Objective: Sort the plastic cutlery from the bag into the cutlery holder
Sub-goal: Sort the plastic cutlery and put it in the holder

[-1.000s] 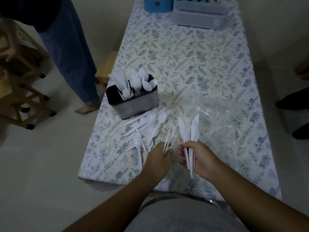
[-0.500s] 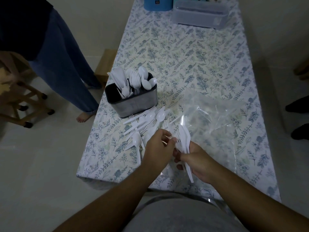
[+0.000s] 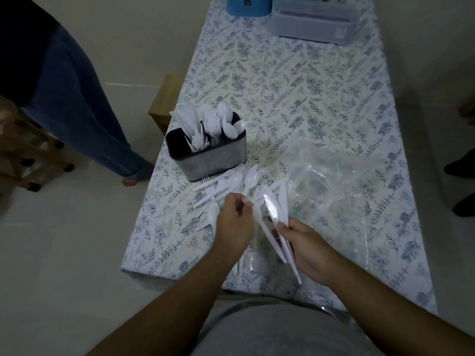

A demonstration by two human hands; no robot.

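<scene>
The right hand (image 3: 305, 250) has its fingers curled around a small bundle of white plastic knives (image 3: 276, 214), which fan upward from the fist while their handles stick out below it. The left hand (image 3: 235, 222) is half closed just beside it, its fingertips (image 3: 245, 200) pinching the top of one white piece next to the bundle; which kind of piece it is I cannot tell. Behind the hands a loose pile of cutlery (image 3: 231, 183) lies on the bench (image 3: 295, 80), touching the front of the cutlery holder (image 3: 208, 155), a dark container that has knives, forks and spoons standing in it. The clear plastic bag (image 3: 341, 181) lies flat to the right. At the far end stand a blue container (image 3: 248, 6) with a small dark label, too small to read, and a grey box (image 3: 311, 21). A person in blue trousers (image 3: 77, 111) stands left of the bench.
</scene>
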